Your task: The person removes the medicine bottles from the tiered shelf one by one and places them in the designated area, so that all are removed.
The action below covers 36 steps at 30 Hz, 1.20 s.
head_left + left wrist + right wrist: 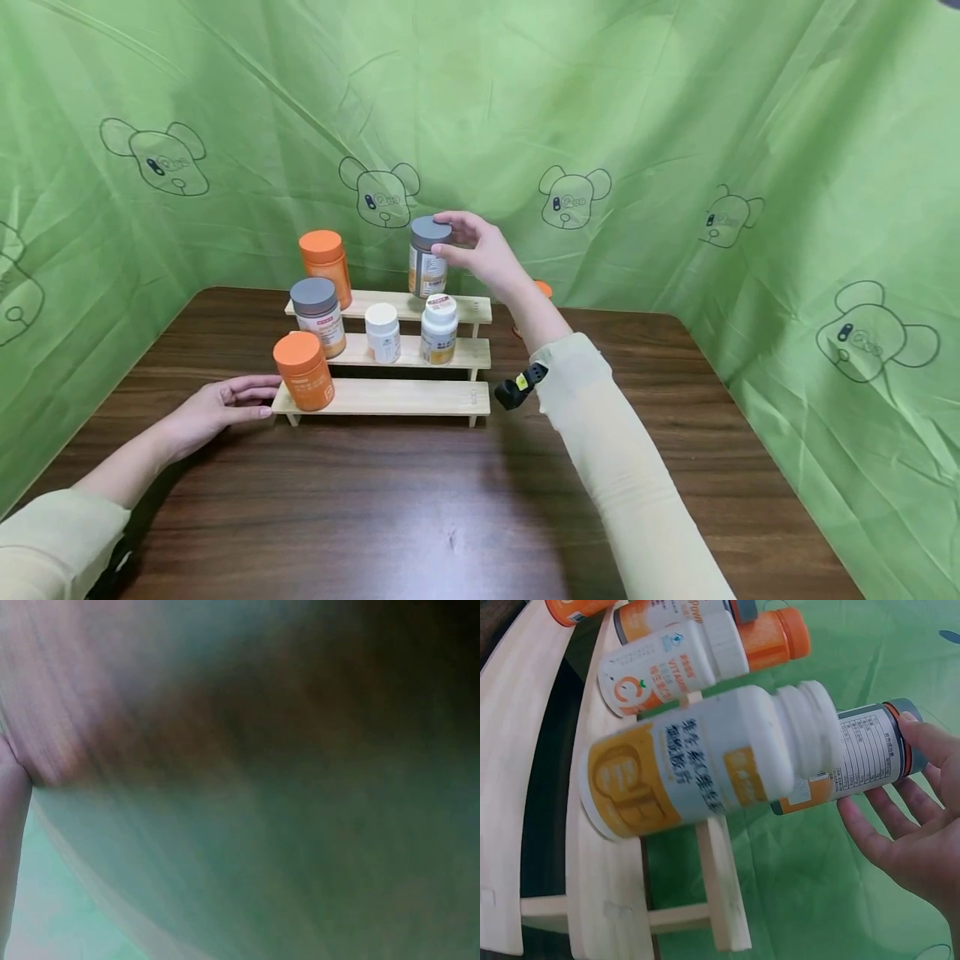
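My right hand [480,250] grips a grey-lidded supplement jar [428,271] near its lid, over the top tier of a three-tier wooden rack [405,398]. Whether its base touches the board I cannot tell. In the right wrist view, thumb and fingers lie on opposite sides of this jar [855,757]. My left hand [217,410], fingers fairly straight, touches the rack's left end beside an orange jar [303,372] on the bottom tier. The middle tier carries another grey-lidded jar [318,317] and two white bottles, one plain-capped [383,333], one with a printed cap [439,329].
Another orange jar [327,268] stands at the top tier's left end. Behind my right forearm, an orange-lidded item [543,288] is mostly hidden. The rack stands on a dark wooden table [420,508], with green cloth [480,100] around it. The left wrist view is blurred.
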{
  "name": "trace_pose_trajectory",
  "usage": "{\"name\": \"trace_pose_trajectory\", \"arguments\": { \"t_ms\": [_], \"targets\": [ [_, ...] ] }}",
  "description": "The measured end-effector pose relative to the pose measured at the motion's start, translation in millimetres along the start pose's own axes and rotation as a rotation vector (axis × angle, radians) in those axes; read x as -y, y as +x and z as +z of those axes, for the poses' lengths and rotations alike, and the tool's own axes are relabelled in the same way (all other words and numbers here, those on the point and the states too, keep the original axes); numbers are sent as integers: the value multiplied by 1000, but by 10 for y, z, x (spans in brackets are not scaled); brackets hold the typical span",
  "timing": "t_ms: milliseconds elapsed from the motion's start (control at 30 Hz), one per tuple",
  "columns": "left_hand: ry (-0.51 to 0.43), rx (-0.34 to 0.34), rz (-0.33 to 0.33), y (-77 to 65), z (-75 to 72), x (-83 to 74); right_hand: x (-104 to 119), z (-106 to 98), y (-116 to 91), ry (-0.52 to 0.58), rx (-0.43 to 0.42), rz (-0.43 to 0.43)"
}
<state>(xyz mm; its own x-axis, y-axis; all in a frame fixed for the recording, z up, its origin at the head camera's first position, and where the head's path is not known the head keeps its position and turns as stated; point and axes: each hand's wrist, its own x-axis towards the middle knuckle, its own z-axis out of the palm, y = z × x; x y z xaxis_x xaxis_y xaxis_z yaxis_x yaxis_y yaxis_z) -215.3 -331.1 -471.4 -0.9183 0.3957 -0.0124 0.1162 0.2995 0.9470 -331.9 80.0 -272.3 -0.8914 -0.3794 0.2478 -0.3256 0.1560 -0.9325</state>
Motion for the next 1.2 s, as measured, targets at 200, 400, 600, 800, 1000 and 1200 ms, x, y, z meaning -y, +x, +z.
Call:
{"name": "trace_pose_trajectory", "arguments": {
  "t_ms": [200, 400, 600, 800, 1000, 1200],
  "targets": [
    [17, -14, -42, -3, -2, -5, 33, -148, -56, 2, -15, -7],
    [27, -12, -51, 0, -24, 4, 142, -308, -139, -17, -30, 3],
    [15, -13, -51, 8, -25, 16, 282, -449, -223, -12, -44, 2],
    [-4, -7, -30, 21, -9, 45, 168, -642, -225, 34, -77, -11],
    [7, -1, -8, 15, -12, 33, 93, -790, -263, 82, -97, -23],
    [10, -5, -11, 15, -9, -1, 77, -948, -328, 68, -125, -37]
  ]
}}
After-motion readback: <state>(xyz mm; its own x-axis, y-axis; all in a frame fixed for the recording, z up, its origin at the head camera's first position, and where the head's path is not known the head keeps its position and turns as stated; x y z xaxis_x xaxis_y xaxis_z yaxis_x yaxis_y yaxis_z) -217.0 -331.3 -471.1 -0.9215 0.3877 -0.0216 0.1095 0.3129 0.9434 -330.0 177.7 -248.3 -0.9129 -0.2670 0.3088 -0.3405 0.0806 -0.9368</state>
